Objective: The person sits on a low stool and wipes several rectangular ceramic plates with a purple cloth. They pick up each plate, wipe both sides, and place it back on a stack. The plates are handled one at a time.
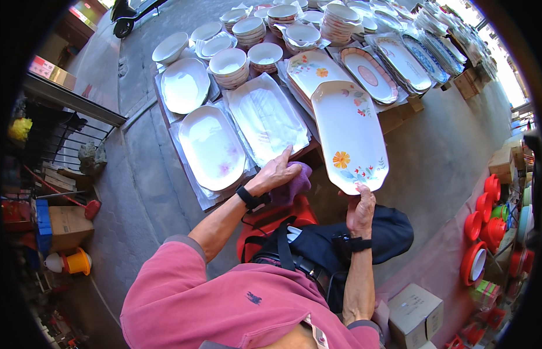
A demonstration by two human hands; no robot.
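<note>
My right hand [361, 210] grips the near end of a long white plate [349, 131] with orange and red flowers, thumb on top. Its far end overlaps a stack of similar floral plates [314, 65]. A purple cloth [297, 183] is held in my left hand [277, 172], bunched under the palm. The index finger of that hand reaches to the near edge of a paper-covered stack of plates [269, 118]. Left of this stack lies a white plate with rounded corners and a faint purple flower print [212, 148].
Stacked bowls [229, 67] and more oblong plates [369, 74] fill the table's far side. A red stool [253, 240] stands below me. A cardboard box [415, 314] sits at the lower right, near red plastic basins [474, 261]. A scooter [124, 22] is at the far left.
</note>
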